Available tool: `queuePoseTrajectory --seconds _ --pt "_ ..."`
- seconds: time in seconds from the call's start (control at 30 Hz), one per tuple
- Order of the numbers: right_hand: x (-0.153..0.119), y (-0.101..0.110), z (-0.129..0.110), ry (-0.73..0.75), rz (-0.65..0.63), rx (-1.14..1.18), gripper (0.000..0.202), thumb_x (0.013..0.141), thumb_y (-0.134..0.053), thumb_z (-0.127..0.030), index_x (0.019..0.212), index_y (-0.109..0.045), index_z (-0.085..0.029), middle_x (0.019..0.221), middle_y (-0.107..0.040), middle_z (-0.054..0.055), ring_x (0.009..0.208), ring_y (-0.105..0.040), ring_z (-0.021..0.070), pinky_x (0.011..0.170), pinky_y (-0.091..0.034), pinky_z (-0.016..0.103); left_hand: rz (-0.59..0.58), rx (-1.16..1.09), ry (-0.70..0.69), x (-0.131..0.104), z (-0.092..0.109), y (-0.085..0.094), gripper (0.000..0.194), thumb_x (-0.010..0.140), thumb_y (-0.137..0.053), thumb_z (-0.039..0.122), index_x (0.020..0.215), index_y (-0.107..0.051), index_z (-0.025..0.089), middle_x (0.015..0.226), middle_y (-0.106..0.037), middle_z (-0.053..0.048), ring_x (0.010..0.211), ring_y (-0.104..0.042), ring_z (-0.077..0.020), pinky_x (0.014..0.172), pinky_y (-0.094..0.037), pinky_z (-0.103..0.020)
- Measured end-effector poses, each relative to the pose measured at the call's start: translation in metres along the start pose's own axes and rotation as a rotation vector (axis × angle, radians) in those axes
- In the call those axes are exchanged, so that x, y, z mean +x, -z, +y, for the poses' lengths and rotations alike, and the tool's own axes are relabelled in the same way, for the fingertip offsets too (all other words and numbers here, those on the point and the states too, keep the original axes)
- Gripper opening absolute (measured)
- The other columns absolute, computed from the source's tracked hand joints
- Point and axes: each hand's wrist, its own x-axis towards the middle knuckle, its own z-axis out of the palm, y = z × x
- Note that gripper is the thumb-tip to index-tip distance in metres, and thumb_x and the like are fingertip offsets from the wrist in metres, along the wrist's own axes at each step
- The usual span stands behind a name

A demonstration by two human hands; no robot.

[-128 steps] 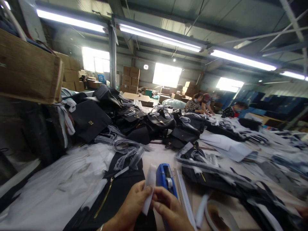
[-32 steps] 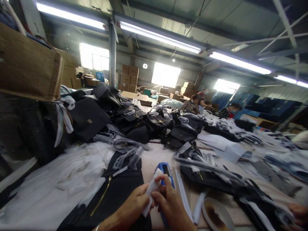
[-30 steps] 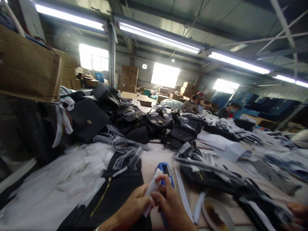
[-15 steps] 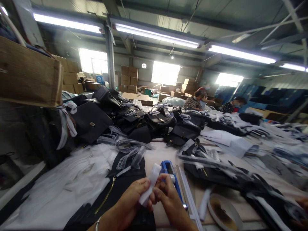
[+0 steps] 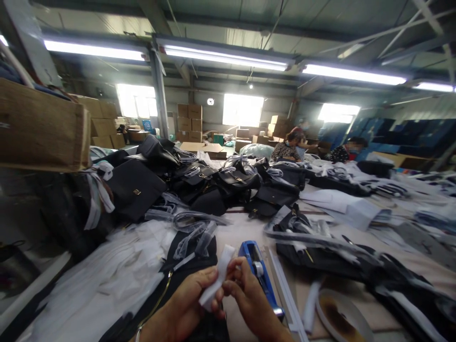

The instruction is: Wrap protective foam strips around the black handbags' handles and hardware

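The left hand [image 5: 194, 292] pinches the strip [image 5: 225, 263] near the blue dispenser [image 5: 265, 280], the right hand [image 5: 245, 294] curls at its edge, its grip unclear, so the step looks like two-handed working, next calling for a steady left pinch.

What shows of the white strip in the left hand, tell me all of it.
The white strip is narrow and looks folded or layered; whether it is paper or foam, I cannot tell. It is tilted, its upper end leaning right in the picture. The left hand grips it, while the right hand has its fingertips close at the right edge, contact unclear. The blue tape dispenser lies to its right.
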Motion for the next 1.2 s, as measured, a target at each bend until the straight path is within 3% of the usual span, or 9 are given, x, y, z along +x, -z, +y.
queuePoseTrajectory --seconds 0.2,0.33,0.47,0.53,0.63,0.83,1.03,1.2 --pt "0.006 -0.011 0.019 0.140 0.151 -0.198 0.013 0.090 -0.050 -0.020 0.101 -0.043 -0.024 0.096 -0.063 0.004 0.091 -0.065 0.0201 0.082 -0.050 0.032 -0.083 0.034 0.013 -0.003 0.003 -0.006 0.036 0.095 -0.049 0.037 0.120 -0.058 0.012 0.054 -0.052 0.001 0.041 -0.041 -0.0085 0.049 -0.053 -0.027" --pt "0.012 -0.021 0.024 0.181 0.223 -0.260 0.012 0.091 -0.047 -0.017 0.101 -0.044 -0.023 0.095 -0.064 0.005 0.086 -0.065 0.0203 0.079 -0.051 0.032 -0.085 0.003 -0.005 -0.006 0.007 -0.004 0.037 0.095 -0.051 0.036 0.123 -0.056 0.013 0.055 -0.052 0.001 0.043 -0.042 -0.0083 0.049 -0.051 -0.024" --pt "0.006 -0.015 0.022 0.143 0.264 -0.293 0.016 0.094 -0.052 -0.029 0.108 -0.050 -0.022 0.094 -0.067 0.007 0.085 -0.066 0.0221 0.080 -0.051 0.033 -0.082 -0.006 -0.020 -0.005 0.009 0.002 0.037 0.095 -0.051 0.035 0.123 -0.055 0.012 0.056 -0.054 0.000 0.041 -0.042 -0.0079 0.050 -0.051 -0.025" --pt "-0.002 -0.010 0.019 0.038 0.317 -0.255 0.025 0.093 -0.055 -0.041 0.109 -0.054 -0.022 0.089 -0.068 0.006 0.079 -0.066 0.0221 0.074 -0.052 0.031 -0.061 0.021 -0.043 -0.003 0.006 0.001 0.037 0.094 -0.051 0.036 0.123 -0.054 0.012 0.056 -0.057 -0.001 0.041 -0.043 -0.0083 0.051 -0.052 -0.027" --pt "-0.015 -0.009 0.013 -0.082 0.312 -0.146 0.037 0.091 -0.052 -0.056 0.094 -0.061 -0.021 0.078 -0.067 0.004 0.068 -0.063 0.0194 0.063 -0.050 0.028 -0.015 0.097 -0.102 0.000 -0.001 -0.005 0.041 0.093 -0.053 0.040 0.123 -0.053 0.013 0.057 -0.060 -0.002 0.040 -0.048 -0.0100 0.049 -0.051 -0.027" --pt "-0.018 -0.024 0.003 -0.159 0.215 0.056 0.045 0.084 -0.058 -0.065 0.076 -0.057 -0.020 0.051 -0.050 -0.004 0.047 -0.052 0.0145 0.049 -0.043 0.024 0.012 0.219 -0.215 0.001 -0.014 -0.018 0.058 0.083 -0.066 0.047 0.128 -0.051 0.015 0.062 -0.064 -0.002 0.041 -0.056 -0.0131 0.041 -0.044 -0.021" --pt "-0.014 -0.028 0.008 -0.157 0.170 0.298 0.041 0.079 -0.069 -0.057 0.088 -0.064 -0.017 0.062 -0.057 -0.002 0.042 -0.045 0.0085 0.041 -0.035 0.020 -0.047 0.240 -0.208 0.005 -0.018 -0.007 0.061 0.085 -0.061 0.052 0.132 -0.049 0.014 0.067 -0.066 -0.004 0.042 -0.060 -0.0162 0.041 -0.040 -0.022" --pt "-0.007 -0.038 0.032 -0.251 0.175 0.478 0.058 0.071 -0.072 -0.066 0.097 -0.068 -0.015 0.040 -0.043 -0.008 0.032 -0.035 0.0073 0.036 -0.027 0.019 -0.008 0.238 -0.192 0.014 -0.018 -0.001 0.068 0.074 -0.073 0.055 0.126 -0.056 0.015 0.077 -0.068 -0.005 0.049 -0.060 -0.0153 0.050 -0.044 -0.024"
